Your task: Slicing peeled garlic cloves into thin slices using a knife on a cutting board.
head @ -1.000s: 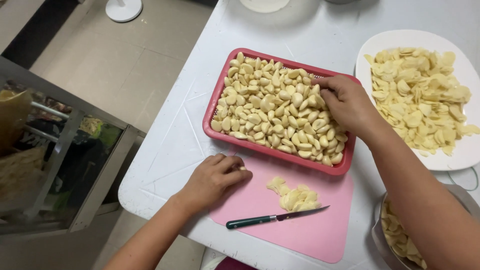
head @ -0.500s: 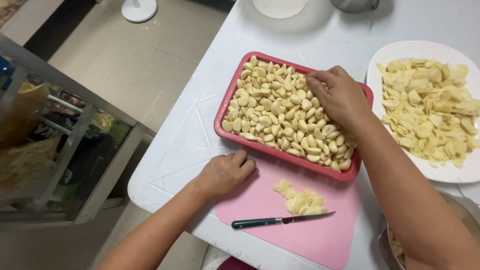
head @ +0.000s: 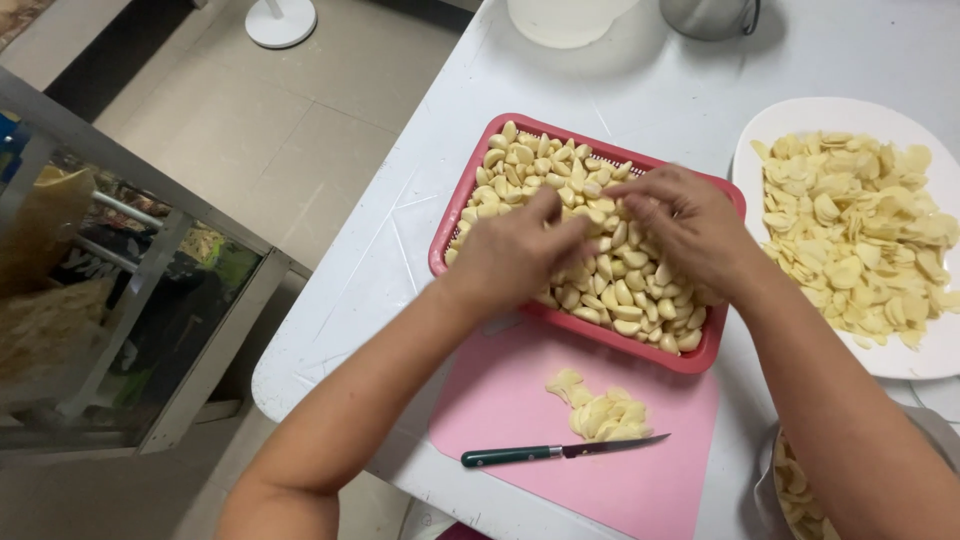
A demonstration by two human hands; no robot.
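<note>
Since the earlier frame, the left hand (head: 515, 255) had lifted off the pink cutting board (head: 640, 480) and moved up into the red basket (head: 470, 195), where it met the right hand (head: 690, 235) over the peeled garlic cloves (head: 530, 165). Both hands lay on top of the heap, fingers curled downward and partly closed among the cloves; motion blur prevented confirming whether either hand actually held any. The fingertips of the two hands were just beside each other near the basket's centre.

The basket sat on the white table (head: 640, 90), its near rim touching the far edge of the cutting board. On the board lay a small pile of sliced garlic (head: 600, 410), and just in front of it a knife (head: 560, 452) with a dark green handle, blade pointing right, untouched by either hand. To the right of the basket, a white plate (head: 790, 125) carried a large spread of garlic slices. A metal bowl (head: 770, 480) holding more slices showed partly at the lower right, behind the right forearm. A white container (head: 565, 20) and a grey vessel (head: 705, 15) stood at the table's far edge.
</note>
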